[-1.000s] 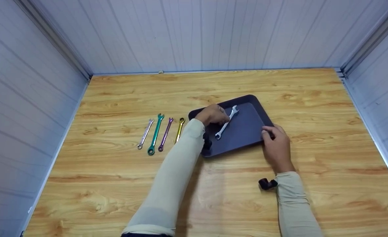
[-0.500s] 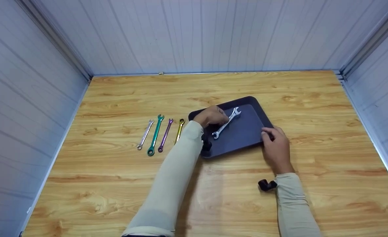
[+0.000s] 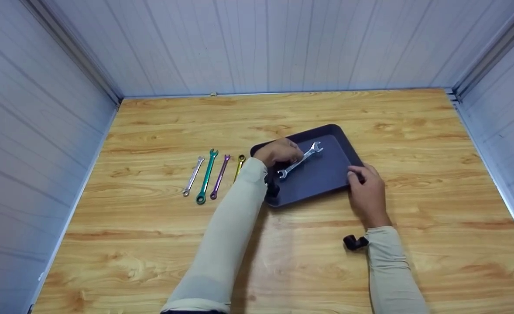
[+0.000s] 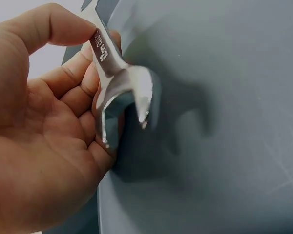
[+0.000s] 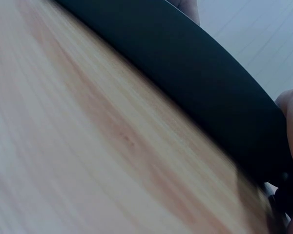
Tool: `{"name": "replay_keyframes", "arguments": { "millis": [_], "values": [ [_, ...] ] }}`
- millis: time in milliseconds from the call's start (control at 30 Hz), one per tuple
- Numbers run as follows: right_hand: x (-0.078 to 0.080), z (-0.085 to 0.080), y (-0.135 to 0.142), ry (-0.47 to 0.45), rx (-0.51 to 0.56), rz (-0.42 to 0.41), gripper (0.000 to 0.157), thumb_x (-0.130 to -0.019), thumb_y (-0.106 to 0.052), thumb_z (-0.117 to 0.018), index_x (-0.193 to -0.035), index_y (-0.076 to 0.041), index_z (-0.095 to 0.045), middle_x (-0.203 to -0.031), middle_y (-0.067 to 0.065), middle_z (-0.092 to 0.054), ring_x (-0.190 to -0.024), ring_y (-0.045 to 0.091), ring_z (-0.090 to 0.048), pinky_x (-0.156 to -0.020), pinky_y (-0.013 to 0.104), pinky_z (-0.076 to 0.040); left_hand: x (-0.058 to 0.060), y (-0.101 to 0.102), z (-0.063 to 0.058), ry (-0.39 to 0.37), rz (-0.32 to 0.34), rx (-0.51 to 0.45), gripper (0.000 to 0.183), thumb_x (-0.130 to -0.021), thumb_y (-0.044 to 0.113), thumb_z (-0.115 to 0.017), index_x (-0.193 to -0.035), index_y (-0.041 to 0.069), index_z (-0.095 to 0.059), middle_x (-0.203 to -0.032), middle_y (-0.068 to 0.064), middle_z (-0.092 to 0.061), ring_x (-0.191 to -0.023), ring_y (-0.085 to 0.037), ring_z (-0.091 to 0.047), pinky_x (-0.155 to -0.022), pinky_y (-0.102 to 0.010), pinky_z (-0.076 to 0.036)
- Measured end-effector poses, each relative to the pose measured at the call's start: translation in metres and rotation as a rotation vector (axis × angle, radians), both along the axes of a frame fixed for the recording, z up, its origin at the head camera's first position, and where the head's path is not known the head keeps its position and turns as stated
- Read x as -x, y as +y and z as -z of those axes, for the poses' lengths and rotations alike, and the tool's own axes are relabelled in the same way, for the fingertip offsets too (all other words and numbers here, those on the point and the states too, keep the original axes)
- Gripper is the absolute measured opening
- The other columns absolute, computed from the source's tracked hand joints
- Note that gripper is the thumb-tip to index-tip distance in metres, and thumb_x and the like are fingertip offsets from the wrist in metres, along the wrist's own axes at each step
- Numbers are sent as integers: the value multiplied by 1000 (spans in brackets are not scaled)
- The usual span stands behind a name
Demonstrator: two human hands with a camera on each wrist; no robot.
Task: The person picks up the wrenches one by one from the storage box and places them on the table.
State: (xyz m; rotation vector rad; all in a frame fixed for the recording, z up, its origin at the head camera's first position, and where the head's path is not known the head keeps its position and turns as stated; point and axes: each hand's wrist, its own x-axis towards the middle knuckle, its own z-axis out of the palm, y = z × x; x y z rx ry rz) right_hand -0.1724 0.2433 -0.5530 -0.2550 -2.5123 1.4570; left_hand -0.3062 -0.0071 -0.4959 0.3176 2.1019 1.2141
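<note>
Over the left part of a dark grey tray, my left hand pinches a silver open-end wrench by its shaft between thumb and fingers. In the left wrist view the wrench's open jaw points toward the camera and casts a shadow on the tray floor. My right hand grips the tray's near right corner, thumb on the rim. The right wrist view shows the tray's outer wall with part of that hand at the right edge.
Left of the tray lie a small silver wrench, a green wrench, a purple wrench and a yellow wrench, the last partly behind my left sleeve. White panel walls enclose the wooden table at the back and sides.
The silver wrench in my left hand has turned clockwise, its near end swinging left and its far end slightly right. My right hand and the tray stay in place.
</note>
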Motion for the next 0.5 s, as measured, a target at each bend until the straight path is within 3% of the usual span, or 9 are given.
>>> {"name": "replay_keyframes", "arguments": {
  "millis": [500],
  "values": [
    [0,2,0,36,-15,-4,32,-101,-28,-59,-120,-4,-71,-140,16,-54,-136,34,-44,-115,47,-29,-3,0,5,17,13,-36,13,-88,7,-64,-75,10,-66,-69,2,-56,-72,-14,-52,-69,-24,-42]
  ]
}}
